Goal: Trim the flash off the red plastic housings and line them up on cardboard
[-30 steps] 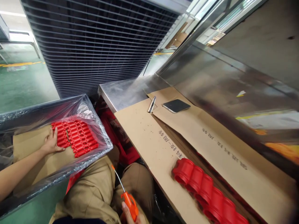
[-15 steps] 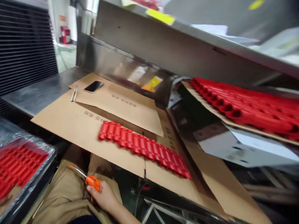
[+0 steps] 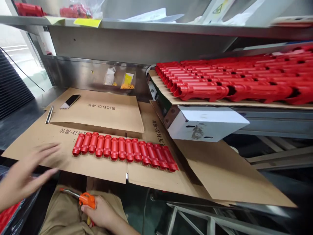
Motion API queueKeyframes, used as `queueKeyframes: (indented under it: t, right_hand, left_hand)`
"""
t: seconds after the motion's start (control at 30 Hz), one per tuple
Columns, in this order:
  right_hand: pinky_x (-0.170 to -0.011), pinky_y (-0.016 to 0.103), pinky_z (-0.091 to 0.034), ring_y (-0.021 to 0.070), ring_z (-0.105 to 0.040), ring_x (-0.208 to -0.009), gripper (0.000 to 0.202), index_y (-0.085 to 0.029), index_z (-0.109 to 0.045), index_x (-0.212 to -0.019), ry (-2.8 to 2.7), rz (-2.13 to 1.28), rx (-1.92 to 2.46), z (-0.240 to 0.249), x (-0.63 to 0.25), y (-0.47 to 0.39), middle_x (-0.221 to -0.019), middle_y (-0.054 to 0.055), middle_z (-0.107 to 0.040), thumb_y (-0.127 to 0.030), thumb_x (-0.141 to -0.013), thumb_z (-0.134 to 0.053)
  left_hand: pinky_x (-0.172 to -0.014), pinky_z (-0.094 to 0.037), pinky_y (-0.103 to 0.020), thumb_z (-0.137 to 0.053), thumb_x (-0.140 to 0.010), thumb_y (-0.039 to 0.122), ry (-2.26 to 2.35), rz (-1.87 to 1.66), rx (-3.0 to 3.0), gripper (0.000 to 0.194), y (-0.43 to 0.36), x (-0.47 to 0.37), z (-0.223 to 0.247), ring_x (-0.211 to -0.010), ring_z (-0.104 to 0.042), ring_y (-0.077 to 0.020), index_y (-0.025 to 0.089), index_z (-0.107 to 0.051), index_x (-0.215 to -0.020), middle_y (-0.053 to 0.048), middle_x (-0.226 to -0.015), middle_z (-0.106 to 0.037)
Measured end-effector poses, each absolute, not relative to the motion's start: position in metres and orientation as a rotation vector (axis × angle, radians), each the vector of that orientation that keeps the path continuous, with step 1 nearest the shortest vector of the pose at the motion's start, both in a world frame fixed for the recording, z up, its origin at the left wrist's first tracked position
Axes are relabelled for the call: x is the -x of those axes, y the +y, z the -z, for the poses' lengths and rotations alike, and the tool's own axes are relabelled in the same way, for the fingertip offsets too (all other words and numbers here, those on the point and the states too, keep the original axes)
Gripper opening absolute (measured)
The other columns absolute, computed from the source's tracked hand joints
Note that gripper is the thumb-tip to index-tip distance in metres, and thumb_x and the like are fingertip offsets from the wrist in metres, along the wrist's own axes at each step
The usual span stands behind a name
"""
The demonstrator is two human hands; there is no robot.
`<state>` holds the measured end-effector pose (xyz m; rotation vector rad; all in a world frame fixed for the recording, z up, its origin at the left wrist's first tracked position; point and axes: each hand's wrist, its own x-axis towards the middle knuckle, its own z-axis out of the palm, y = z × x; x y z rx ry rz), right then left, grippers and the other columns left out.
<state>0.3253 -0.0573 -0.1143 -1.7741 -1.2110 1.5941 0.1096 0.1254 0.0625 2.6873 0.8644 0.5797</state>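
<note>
A row of several red plastic tubes (image 3: 121,148) lies side by side on a flat cardboard sheet (image 3: 102,171). My left hand (image 3: 31,174), blurred by motion, is over the sheet's near left edge, left of the row. Its fingers are stretched out and apart, with nothing between them. Over my lap, my right hand (image 3: 101,212) is wrapped round an orange air blow gun (image 3: 87,199). The gun's thin metal nozzle, red at the tip, points to the left.
On the right, more red tubular parts (image 3: 200,91) lie in rows on a raised cardboard-covered surface, with a white metal bracket (image 3: 207,124) below. A phone (image 3: 70,101), a box cutter (image 3: 49,115) and small bags (image 3: 128,80) are at the back. A plastic-lined bin (image 3: 9,215) with red parts stands lower left.
The view has swung to the right and levelled. My left hand has come into sight over the cardboard's left side. My right hand still holds the air blow gun over my lap.
</note>
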Motion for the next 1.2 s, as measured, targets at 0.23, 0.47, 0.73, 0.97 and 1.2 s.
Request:
queueKeyframes:
  t: [0.23, 0.47, 0.73, 0.97, 1.2]
  right_hand:
    - [-0.058, 0.018, -0.041, 0.0111, -0.058, -0.062, 0.008, -0.024, -0.080, -0.083, -1.200, -1.533, 1.777, 0.115, -0.328, -0.063, -0.069, -0.006, -0.068, -0.023, -0.084, -0.072]
    - [-0.054, 0.016, -0.041, 0.0098, -0.061, -0.059, 0.009, -0.025, -0.080, -0.085, -1.181, -1.591, 1.768, 0.108, -0.328, -0.058, -0.068, -0.007, -0.067, -0.021, -0.084, -0.072]
    - [-0.059, 0.019, -0.040, 0.0115, -0.056, -0.063, 0.007, -0.024, -0.079, -0.080, -1.214, -1.572, 1.778, 0.115, -0.327, -0.054, -0.068, -0.006, -0.066, -0.026, -0.084, -0.073]
    - [-0.061, 0.020, -0.041, 0.0125, -0.057, -0.065, 0.008, -0.023, -0.077, -0.081, -1.247, -1.573, 1.730, 0.118, -0.327, -0.051, -0.069, -0.005, -0.067, -0.025, -0.086, -0.070]
    - [-0.063, 0.019, -0.044, 0.0116, -0.062, -0.064, 0.013, -0.023, -0.078, -0.086, -1.294, -1.595, 1.659, 0.110, -0.332, -0.050, -0.069, -0.005, -0.067, -0.022, -0.089, -0.066]
  left_hand:
    - [-0.116, -0.040, -0.071, -0.072, -0.083, 0.074, 0.669, -0.156, -2.862, 0.109, 0.155, -0.248, -0.064, -0.149, -0.047, -0.0484, 0.014, -0.037, -0.166, -0.029, -0.165, -0.046]
    - [-0.108, -0.047, -0.060, -0.077, -0.082, 0.062, 0.526, -0.103, -2.876, 0.086, 0.167, -0.246, -0.058, -0.139, -0.056, -0.0436, 0.019, -0.056, -0.152, -0.023, -0.155, -0.058]
    - [-0.116, -0.040, -0.056, -0.079, -0.081, 0.054, 0.396, 0.037, -2.807, 0.077, 0.180, -0.219, -0.065, -0.138, -0.058, -0.0418, 0.029, -0.059, -0.151, -0.015, -0.150, -0.064]
    - [-0.112, -0.046, -0.059, -0.062, -0.087, 0.076, 0.875, -0.305, -2.550, 0.096, 0.182, -0.199, -0.074, -0.141, -0.056, -0.0446, 0.023, -0.039, -0.163, -0.023, -0.159, -0.054]
    - [-0.091, -0.057, -0.049, -0.044, -0.093, 0.049, 1.390, 0.244, -2.497, 0.069, 0.171, -0.213, -0.094, -0.104, -0.077, -0.0406, 0.007, -0.056, -0.146, -0.024, -0.114, -0.080]
